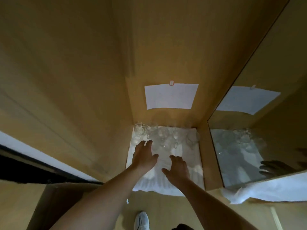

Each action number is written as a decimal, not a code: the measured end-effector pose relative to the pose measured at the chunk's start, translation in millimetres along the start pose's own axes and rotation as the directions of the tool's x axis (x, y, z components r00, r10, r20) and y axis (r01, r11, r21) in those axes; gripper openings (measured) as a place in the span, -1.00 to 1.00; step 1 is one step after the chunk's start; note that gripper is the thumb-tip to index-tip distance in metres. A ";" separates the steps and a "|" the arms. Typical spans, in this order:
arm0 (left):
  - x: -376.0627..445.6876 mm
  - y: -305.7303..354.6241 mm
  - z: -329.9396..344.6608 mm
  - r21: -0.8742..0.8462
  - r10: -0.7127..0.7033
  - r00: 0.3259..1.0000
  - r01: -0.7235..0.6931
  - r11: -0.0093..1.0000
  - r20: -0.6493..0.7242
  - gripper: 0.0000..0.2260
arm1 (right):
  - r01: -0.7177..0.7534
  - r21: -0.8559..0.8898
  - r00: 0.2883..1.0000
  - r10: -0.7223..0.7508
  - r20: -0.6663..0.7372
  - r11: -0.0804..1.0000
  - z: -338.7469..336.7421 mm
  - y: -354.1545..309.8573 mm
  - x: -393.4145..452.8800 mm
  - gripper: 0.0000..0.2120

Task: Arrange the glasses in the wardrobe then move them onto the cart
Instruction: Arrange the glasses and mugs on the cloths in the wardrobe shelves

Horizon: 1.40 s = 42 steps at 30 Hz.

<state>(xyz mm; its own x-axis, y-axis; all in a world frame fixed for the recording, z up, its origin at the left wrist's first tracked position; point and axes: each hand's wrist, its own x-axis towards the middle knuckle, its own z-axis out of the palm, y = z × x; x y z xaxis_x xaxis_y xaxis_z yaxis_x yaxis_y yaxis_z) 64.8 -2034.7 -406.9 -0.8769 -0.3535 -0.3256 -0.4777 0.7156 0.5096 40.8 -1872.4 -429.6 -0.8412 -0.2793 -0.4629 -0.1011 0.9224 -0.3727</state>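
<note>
Both hands reach into a wooden wardrobe (pixel 99 63), over a white cloth (pixel 182 156) that covers its floor. The left hand (pixel 144 157) stretches further in, fingers spread and nearly straight, its fingertips close to the nearest of the glasses (pixel 163 138); whether they touch the glass cannot be told through the blur. The right hand (pixel 177 168) hovers just beside it and nearer the front edge, fingers loosely curled downward, holding nothing. The clear stemmed glasses stand in a cluster at the back of the cloth, against the rear wall, too blurred to count. A white sheet of paper (pixel 171 96) is stuck on the rear wall above them, held at its top edge by a small tag with a red border (pixel 171 82); no writing can be read on either. At right a mirrored door (pixel 265 113) shows the reflection of the paper, the glasses, the cloth and a hand. The cloth's front edge hangs over the lip of the wardrobe floor. Below, between the forearms, a white sneaker (pixel 141 220) stands on a tan floor (pixel 166 206).
</note>
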 end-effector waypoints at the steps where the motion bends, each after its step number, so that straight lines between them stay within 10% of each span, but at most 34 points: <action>1: 4.7 -1.6 1.8 -0.006 0.003 1.000 -0.003 1.000 0.000 -0.38 | -0.011 0.005 1.000 0.011 0.000 1.000 2.4 -0.7 2.8 -0.29; 26: 136.7 -47.4 91.0 -0.091 -0.307 0.947 0.315 0.945 0.089 -0.36 | -0.230 0.149 0.958 0.197 0.209 0.962 49.1 39.3 191.8 -0.26; 42: 217.6 -78.6 165.8 -0.194 -0.328 0.942 0.334 0.922 0.065 -0.15 | -0.139 0.332 0.980 0.177 -0.086 0.933 111.7 70.5 283.6 -0.01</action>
<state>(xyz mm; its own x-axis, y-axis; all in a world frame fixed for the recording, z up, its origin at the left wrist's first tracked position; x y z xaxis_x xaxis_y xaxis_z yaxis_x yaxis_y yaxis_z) -79.7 -2068.0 -649.9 -0.6665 -0.5288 -0.5255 -0.7439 0.4247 0.5161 -145.6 -1916.3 -677.0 -0.8884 -0.0877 -0.4505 0.1992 0.8106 -0.5507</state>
